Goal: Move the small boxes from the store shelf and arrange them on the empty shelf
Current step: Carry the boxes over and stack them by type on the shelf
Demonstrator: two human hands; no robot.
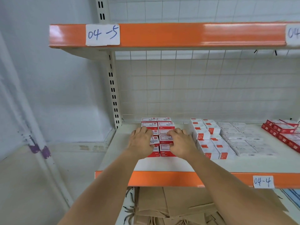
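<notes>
Across the middle of the frame runs the shelf (pixel 170 164), a pale deck with an orange front lip and a paper tag reading 04-4 (pixel 263 181) at lower right. Above it, along the top of the frame, a second orange lip carries a tag reading 04-5 (pixel 102 34), and a wire grid backs the bay. Below the deck, at the bottom centre, lies a heap of brown paper bags (pixel 170 207).

On the deck stand three groups: white boxes with orange marks (pixel 211 143) at centre right, red boxes (pixel 284 135) at the far right edge, and the small boxes (pixel 165 135) in red and white at centre, set in two neat columns running front to back.

Both hands lie on that centre block. The left hand (pixel 140 142) covers the left column, its fingers curled down over the boxes; the right hand (pixel 181 142) covers the right column, fingers (pixel 170 133) bent and pinching a box edge. Whether the left hand actually grips a box cannot be told.

The step looks like squaring or gathering the block. To do it well, press evenly from both sides so the columns stay flush, keep rows touching, and lift only what both hands can clamp without letting the middle boxes slip.
</notes>
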